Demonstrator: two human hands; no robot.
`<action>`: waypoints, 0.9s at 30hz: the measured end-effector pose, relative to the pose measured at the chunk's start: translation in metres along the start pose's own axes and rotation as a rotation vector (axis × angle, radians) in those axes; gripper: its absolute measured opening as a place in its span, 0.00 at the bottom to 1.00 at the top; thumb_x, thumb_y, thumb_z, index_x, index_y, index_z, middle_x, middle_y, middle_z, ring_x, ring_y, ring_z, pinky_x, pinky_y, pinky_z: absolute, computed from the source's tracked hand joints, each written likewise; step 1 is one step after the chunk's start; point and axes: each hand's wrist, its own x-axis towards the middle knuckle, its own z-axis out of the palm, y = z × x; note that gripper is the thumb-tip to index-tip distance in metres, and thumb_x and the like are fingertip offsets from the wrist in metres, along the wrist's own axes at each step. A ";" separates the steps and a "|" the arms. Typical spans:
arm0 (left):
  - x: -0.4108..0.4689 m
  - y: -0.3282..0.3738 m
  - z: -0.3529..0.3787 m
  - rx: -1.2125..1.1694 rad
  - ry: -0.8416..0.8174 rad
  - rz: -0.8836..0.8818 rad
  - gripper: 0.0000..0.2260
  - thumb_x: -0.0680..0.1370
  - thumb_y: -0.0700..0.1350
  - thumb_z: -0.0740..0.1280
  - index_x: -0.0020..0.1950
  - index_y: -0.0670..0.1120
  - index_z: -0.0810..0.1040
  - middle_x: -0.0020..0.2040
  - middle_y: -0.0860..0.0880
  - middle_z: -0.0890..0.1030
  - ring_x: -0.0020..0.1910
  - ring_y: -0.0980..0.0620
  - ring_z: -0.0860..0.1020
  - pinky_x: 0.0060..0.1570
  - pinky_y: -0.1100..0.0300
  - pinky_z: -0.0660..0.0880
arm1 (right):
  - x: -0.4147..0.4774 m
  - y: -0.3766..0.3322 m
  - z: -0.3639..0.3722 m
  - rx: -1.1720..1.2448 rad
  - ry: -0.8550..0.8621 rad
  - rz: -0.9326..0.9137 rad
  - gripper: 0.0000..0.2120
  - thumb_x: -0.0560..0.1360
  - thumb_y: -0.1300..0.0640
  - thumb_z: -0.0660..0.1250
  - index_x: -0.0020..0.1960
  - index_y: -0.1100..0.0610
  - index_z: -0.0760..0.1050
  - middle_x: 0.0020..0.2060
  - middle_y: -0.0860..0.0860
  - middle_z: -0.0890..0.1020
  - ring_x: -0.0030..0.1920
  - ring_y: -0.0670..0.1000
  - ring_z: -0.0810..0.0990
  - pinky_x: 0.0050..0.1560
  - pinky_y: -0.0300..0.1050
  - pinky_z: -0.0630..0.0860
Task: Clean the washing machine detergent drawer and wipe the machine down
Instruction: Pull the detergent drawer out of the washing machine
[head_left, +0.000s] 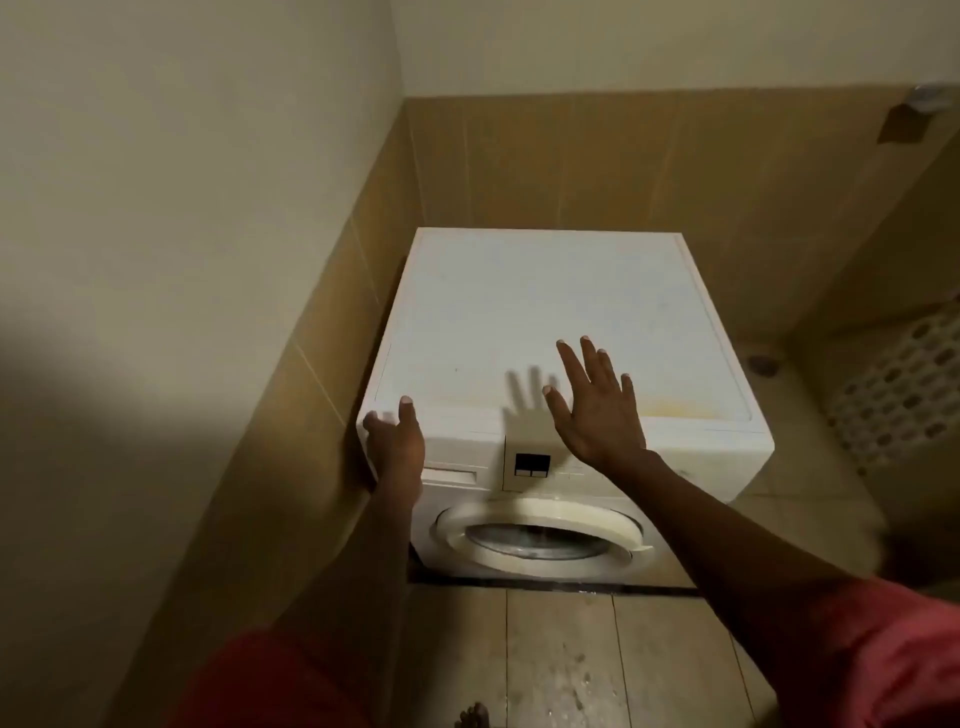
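A white front-loading washing machine (550, 312) stands in a tiled corner, its flat top bare with a yellowish stain near the front right. The detergent drawer (451, 474) sits shut at the upper left of the front panel, beside a small dark display (532, 464). The round door (540, 535) below is closed. My left hand (396, 441) is at the machine's front left top corner, fingers apart, holding nothing. My right hand (597, 405) hovers over the front edge of the top, fingers spread, empty, casting a shadow on the lid.
Walls close in on the left and behind the machine. A white perforated laundry basket (904, 384) stands at the right, with a floor drain (762, 364) near it. The tiled floor (561, 654) in front looks wet. Bare toes (474, 716) show at the bottom edge.
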 end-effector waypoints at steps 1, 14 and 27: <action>0.010 -0.012 0.002 -0.089 -0.001 -0.099 0.35 0.75 0.64 0.63 0.74 0.43 0.64 0.70 0.40 0.72 0.66 0.38 0.74 0.62 0.45 0.74 | 0.002 0.000 0.006 0.013 -0.016 0.023 0.28 0.82 0.43 0.51 0.79 0.47 0.47 0.79 0.52 0.48 0.79 0.57 0.48 0.75 0.61 0.49; 0.050 -0.076 0.040 -0.776 -0.169 -0.508 0.50 0.58 0.65 0.78 0.74 0.49 0.63 0.70 0.44 0.72 0.66 0.42 0.74 0.66 0.43 0.72 | 0.020 0.033 0.032 0.047 -0.040 0.140 0.29 0.82 0.44 0.54 0.79 0.51 0.50 0.79 0.56 0.52 0.77 0.57 0.56 0.74 0.60 0.58; 0.050 -0.079 0.042 -0.830 -0.147 -0.467 0.57 0.46 0.59 0.85 0.70 0.53 0.63 0.65 0.45 0.76 0.62 0.41 0.77 0.49 0.40 0.80 | 0.018 0.018 0.056 0.149 -0.077 0.133 0.29 0.81 0.48 0.57 0.78 0.55 0.54 0.78 0.56 0.56 0.77 0.56 0.58 0.73 0.53 0.62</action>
